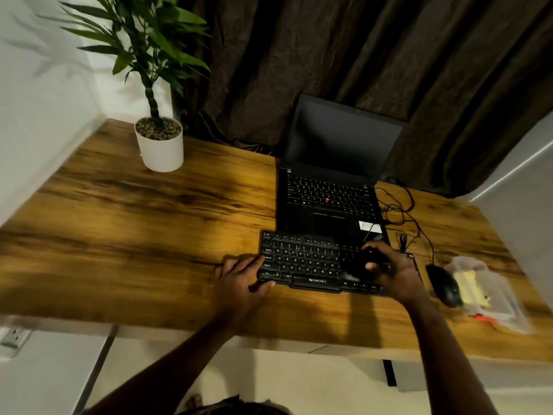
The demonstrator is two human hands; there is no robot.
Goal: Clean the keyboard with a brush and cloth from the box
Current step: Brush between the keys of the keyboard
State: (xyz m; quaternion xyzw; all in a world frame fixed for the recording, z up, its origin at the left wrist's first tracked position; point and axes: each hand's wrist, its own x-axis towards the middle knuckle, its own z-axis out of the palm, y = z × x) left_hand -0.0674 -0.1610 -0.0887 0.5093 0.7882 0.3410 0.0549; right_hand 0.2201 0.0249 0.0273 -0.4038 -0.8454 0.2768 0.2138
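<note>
Wooden desk (pixel 149 235), dark curtain (pixel 329 55) behind

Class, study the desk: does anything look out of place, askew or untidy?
Nothing looks spilled or damaged. The one untidy spot is the loose black cables tangled on the desk right of the laptop, behind the mouse. The keyboard sits roughly square to the desk edge.

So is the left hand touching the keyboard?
Touching. The head view shows the left hand gripping the keyboard at its left end, thumb on the front edge, fingers on the side.
</note>
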